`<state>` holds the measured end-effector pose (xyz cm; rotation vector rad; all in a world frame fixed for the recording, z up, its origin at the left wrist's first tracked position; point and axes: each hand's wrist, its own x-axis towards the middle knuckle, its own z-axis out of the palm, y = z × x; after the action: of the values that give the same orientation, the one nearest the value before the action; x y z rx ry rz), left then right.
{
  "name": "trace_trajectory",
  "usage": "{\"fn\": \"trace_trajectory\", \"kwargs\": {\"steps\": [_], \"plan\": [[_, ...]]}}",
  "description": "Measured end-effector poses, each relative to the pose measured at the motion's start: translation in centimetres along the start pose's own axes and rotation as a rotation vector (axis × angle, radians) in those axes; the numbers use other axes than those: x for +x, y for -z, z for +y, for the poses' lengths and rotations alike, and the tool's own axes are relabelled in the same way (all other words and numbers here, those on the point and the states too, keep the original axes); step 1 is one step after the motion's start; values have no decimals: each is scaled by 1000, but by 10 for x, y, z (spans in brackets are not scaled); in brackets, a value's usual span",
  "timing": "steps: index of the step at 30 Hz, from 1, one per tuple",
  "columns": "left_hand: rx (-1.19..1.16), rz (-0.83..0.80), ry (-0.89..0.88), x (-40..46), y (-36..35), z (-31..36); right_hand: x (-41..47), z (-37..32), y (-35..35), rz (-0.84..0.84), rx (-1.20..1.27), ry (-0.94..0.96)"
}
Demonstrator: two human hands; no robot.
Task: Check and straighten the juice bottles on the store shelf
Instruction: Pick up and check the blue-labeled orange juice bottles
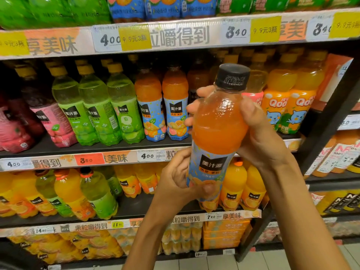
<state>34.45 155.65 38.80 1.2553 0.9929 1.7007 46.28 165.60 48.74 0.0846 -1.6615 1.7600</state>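
Note:
An orange juice bottle (218, 125) with a black cap and a blue label is held up in front of the shelf, tilted slightly right. My right hand (259, 133) grips its upper body, fingers wrapped behind it and thumb in front. Around the bottle's lower label curls my left hand (181, 180), thumb on the front. Two matching blue-labelled bottles (163, 108) stand on the middle shelf (97, 147) just left of the held one. Green bottles (97, 106) stand further left, leaning a little.
Pink bottles (39, 121) sit at the left end, Qoo orange bottles (288, 102) at the right. Below, a lower shelf (136, 209) carries yellow and green bottles. A dark shelf upright (315, 145) slants down the right side. Price strips run along each shelf edge.

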Motion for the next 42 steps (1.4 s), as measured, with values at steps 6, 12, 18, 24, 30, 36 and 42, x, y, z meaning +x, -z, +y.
{"fn": "trace_trajectory", "kwargs": {"steps": [6,12,18,24,30,36,42], "plan": [[-232,-28,131,-7,-3,-7,7,1,-12,124,-168,-54],[-191,15,172,-11,-7,-2,14,8,-14,138,67,-111],[-73,74,216,-10,-18,7,20,12,-14,312,61,-155],[30,88,263,-9,-23,9,20,13,-8,314,24,-241],[29,-110,225,-10,-21,21,18,13,-5,132,437,-195],[42,-28,152,-6,-30,15,18,20,5,220,298,-180],[353,296,118,3,-38,7,21,27,10,347,23,-150]]}}
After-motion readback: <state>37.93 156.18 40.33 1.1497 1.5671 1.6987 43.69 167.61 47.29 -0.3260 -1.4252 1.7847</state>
